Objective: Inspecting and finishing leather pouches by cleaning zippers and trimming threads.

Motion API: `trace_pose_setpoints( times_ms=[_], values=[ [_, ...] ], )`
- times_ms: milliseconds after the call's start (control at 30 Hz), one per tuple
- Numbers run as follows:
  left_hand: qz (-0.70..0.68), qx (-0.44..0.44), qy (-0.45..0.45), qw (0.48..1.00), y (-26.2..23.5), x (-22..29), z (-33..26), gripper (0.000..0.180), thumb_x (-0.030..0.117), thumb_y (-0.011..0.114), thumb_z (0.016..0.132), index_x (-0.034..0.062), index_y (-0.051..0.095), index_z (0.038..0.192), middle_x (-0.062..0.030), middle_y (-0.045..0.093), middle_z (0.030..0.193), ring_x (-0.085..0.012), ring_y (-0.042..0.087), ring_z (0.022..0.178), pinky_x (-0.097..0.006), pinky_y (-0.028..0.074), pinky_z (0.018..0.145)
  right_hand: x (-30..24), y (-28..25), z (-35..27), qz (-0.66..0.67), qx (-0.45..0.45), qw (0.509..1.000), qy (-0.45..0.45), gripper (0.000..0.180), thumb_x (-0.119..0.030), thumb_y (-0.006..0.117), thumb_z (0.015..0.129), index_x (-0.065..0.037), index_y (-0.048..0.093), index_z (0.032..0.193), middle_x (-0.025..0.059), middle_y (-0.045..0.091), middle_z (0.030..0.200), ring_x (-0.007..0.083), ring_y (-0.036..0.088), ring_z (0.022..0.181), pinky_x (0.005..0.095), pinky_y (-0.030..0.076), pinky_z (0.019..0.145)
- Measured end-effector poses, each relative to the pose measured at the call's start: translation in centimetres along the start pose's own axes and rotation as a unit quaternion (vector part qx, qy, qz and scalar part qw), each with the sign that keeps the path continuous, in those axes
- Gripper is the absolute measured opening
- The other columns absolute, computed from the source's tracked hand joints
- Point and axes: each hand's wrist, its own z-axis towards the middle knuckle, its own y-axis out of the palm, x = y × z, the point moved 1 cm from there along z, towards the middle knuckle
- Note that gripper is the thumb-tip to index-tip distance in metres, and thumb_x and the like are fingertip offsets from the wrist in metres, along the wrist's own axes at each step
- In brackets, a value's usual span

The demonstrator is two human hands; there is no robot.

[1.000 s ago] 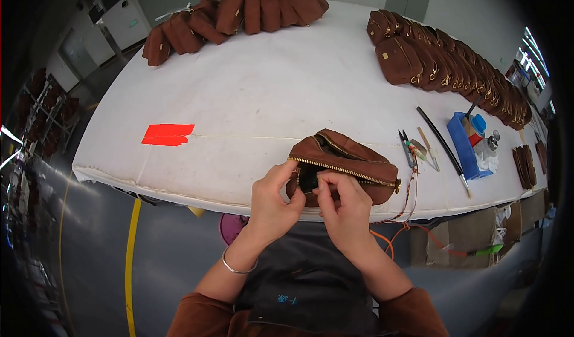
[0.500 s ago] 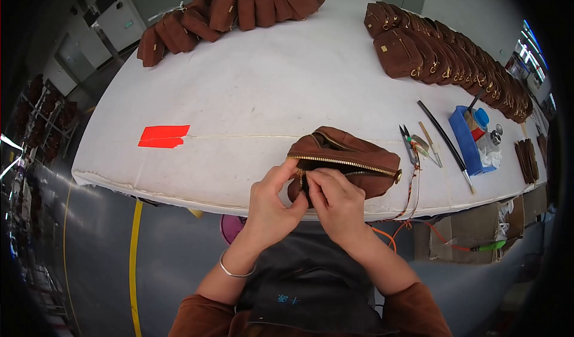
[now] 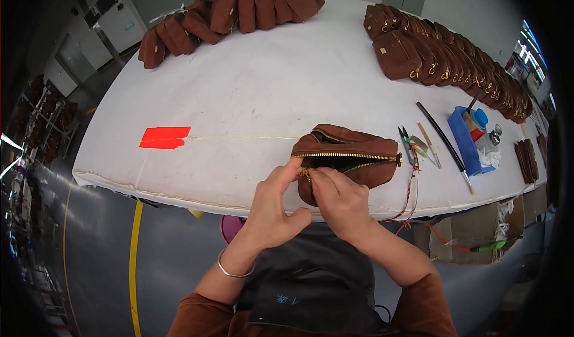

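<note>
Where the brown zip pouch (image 3: 347, 158) lay a second ago it lies yet, on its side at the near edge of the white table (image 3: 269, 80), its brass zipper (image 3: 350, 156) partly open along the top; the hands have shifted little, though the left fingers now stand straighter than they did. The right hand (image 3: 338, 202) comes in from below and closes thumb and forefinger on the zipper pull (image 3: 305, 174) at the pouch's left end. The left hand (image 3: 272, 208), a silver bangle (image 3: 233, 270) at its wrist, rests its fingertips (image 3: 293, 167) against that same end, fingers extended rather than curled; whether it grips anything I cannot tell. Just right of the pouch lie snips (image 3: 408, 146), thin tools and a blue tray (image 3: 466, 140). A red tape strip (image 3: 164, 137) sits well to the left. Rows of like brown pouches (image 3: 239, 8) line the far side of the table, with more (image 3: 442, 56) along its right. Below the table runs grey floor with a yellow line (image 3: 134, 253).
</note>
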Motion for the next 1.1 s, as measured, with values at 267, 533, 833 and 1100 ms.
trace_pose_setpoints(
  times_ms=[267, 533, 833, 1100],
  values=[
    [-0.019, -0.005, -0.008, 1.0, -0.1, -0.1, 0.0, 0.074, -0.001, 0.061, 0.066, -0.0082, 0.039, 0.136, -0.0268, 0.058, 0.115, -0.0376, 0.06, 0.111, -0.04, 0.046, 0.098, 0.7, -0.5, 1.1, 0.003, -0.017, 0.999, -0.027, 0.022, -0.001, 0.069, 0.073, -0.003, 0.066, 0.095, 0.0063, 0.066, 0.084, 0.0197, 0.067, 0.067, 0.0298, 0.052, 0.053],
    [-0.058, 0.008, -0.042, 0.997, -0.1, -0.2, 0.4, 0.068, -0.006, 0.061, 0.071, -0.0103, 0.041, 0.135, -0.0225, 0.059, 0.119, -0.0269, 0.06, 0.113, -0.036, 0.046, 0.101, 2.3, -1.3, 2.1, 0.122, 0.063, 0.989, 0.052, 0.013, 0.003, 0.069, 0.076, -0.002, 0.067, 0.088, 0.0104, 0.066, 0.077, 0.0224, 0.066, 0.064, 0.0312, 0.052, 0.053],
    [-0.193, 0.13, -0.188, 0.954, -1.8, -0.8, 1.1, 0.042, 0.007, 0.073, 0.086, -0.0058, 0.057, 0.123, -0.0081, 0.067, 0.102, -0.0116, 0.063, 0.092, -0.025, 0.052, 0.086, 0.7, -4.2, 1.9, 0.258, 0.122, 0.951, 0.115, 0.02, 0.011, 0.067, 0.079, 0.003, 0.068, 0.097, 0.0143, 0.07, 0.092, 0.019, 0.068, 0.075, 0.0255, 0.055, 0.064],
    [-0.161, 0.133, -0.26, 0.943, -2.1, -2.4, -1.0, 0.016, 0.016, 0.071, 0.089, 0.0007, 0.065, 0.089, -0.0042, 0.067, 0.071, -0.0065, 0.06, 0.06, -0.02, 0.05, 0.057, 2.7, -5.5, -1.5, 0.176, 0.078, 0.973, 0.124, 0.021, 0.01, 0.068, 0.077, 0.002, 0.065, 0.096, 0.0149, 0.068, 0.093, 0.0215, 0.067, 0.073, 0.0275, 0.055, 0.062]
  ],
)
